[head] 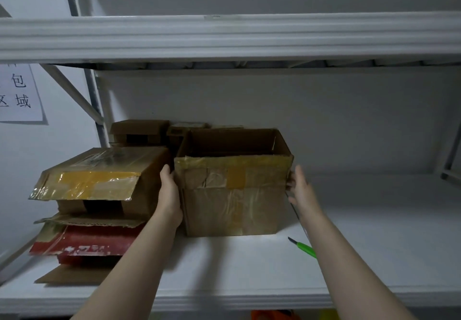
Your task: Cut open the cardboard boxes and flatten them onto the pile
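Note:
An open-topped brown cardboard box (233, 195) with yellow tape stands on the white shelf (361, 240). My left hand (169, 195) lies flat against its left side, fingers straight. My right hand (300, 187) touches its right front corner with straight fingers. A green utility knife (303, 247) lies on the shelf to the right of the box, partly hidden by my right forearm. To the left, a taped box (99, 180) lies on its side on a pile of flattened cardboard (82, 242) with a red sheet in it.
More small boxes (139, 132) stand at the back left against the wall. The upper shelf beam (224, 38) runs overhead. A paper sign (20, 95) hangs on the left wall. The shelf upright (98, 110) stands at the left.

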